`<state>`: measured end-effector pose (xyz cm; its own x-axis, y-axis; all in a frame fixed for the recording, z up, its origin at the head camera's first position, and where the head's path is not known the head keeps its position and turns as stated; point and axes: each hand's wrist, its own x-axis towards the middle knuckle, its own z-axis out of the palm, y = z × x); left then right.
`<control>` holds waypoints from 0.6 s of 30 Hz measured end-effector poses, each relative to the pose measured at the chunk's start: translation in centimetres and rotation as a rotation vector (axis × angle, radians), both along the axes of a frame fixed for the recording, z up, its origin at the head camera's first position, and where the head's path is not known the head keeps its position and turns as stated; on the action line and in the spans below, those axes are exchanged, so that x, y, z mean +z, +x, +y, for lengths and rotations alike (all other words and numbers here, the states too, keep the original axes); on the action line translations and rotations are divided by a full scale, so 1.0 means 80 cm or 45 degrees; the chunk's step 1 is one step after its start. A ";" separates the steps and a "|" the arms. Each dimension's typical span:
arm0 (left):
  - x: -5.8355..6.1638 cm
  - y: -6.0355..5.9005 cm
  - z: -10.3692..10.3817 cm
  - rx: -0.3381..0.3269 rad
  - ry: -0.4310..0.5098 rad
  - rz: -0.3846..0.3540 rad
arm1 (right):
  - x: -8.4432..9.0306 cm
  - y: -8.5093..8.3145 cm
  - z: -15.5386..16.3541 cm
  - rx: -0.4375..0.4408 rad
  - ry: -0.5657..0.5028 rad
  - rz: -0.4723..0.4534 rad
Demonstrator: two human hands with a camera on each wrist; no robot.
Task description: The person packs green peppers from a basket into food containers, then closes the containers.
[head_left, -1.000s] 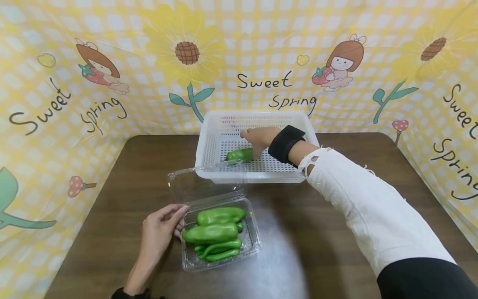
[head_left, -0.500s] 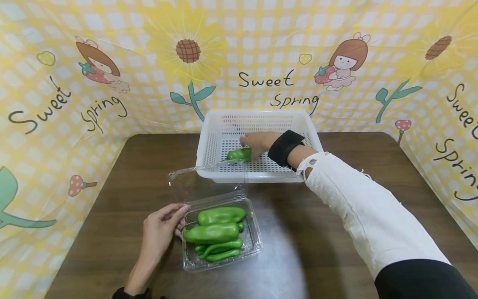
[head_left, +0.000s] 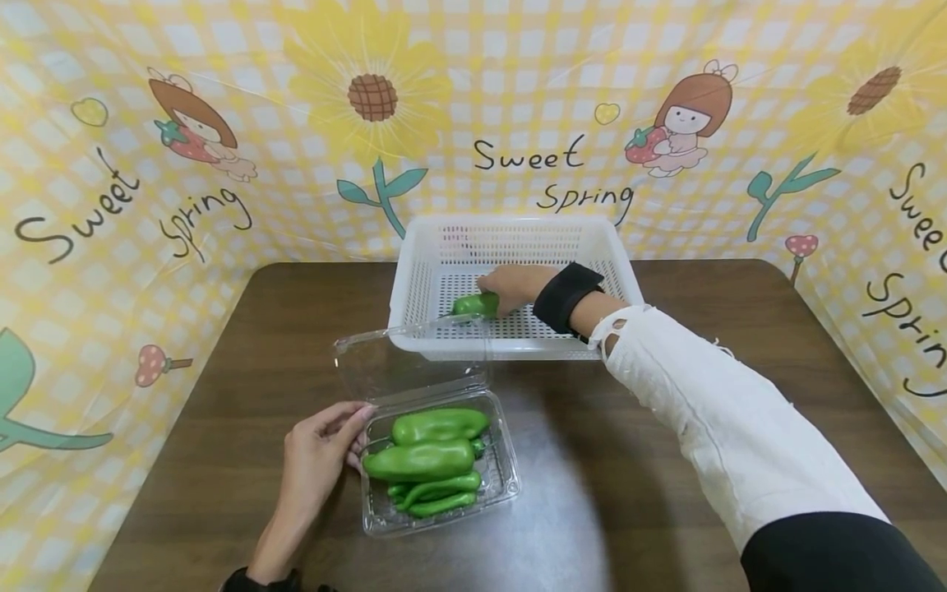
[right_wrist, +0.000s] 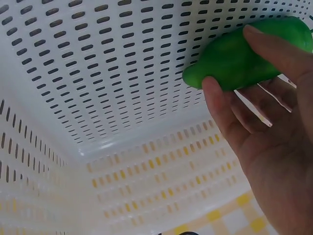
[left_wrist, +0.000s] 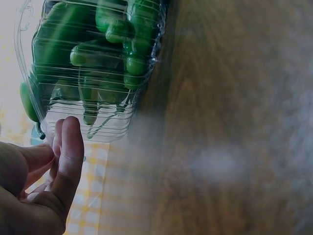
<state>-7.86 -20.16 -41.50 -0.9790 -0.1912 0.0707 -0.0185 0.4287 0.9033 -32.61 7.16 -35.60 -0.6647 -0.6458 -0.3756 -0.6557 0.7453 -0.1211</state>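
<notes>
My right hand [head_left: 515, 286] is inside the white basket [head_left: 510, 352], holding a green pepper [head_left: 475, 305] against the slotted floor. In the right wrist view the thumb and fingers [right_wrist: 220, 110] lie along both sides of this pepper [right_wrist: 234, 58], its narrow tip left bare. Nearer to me, my left hand [head_left: 314, 452] pinches the left edge of a clear plastic clamshell box [head_left: 497, 477] by the hinge. Two large green peppers [head_left: 422, 461] and several thin green ones [head_left: 436, 497] lie in the box. Its clear lid [head_left: 403, 366] stands up, tilted back toward the basket.
A dark brown wooden table [head_left: 296, 329] carries the box and the basket. Behind and at both sides hangs a yellow checked cloth [head_left: 473, 74] with flowers and lettering. The raised lid overlaps the basket's front left rim in the head view.
My right hand has lowered slightly, and its fingers have drawn in round the pepper in the basket. My left hand and the box have stayed where they were.
</notes>
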 end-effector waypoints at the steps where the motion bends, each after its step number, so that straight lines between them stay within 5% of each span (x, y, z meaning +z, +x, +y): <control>1: 0.000 0.000 0.000 0.002 0.003 -0.002 | 0.000 0.000 0.000 -0.001 0.002 0.000; 18: 0.002 0.002 -0.002 -0.016 0.025 0.012 | 0.027 0.000 0.030 -0.121 -0.042 0.015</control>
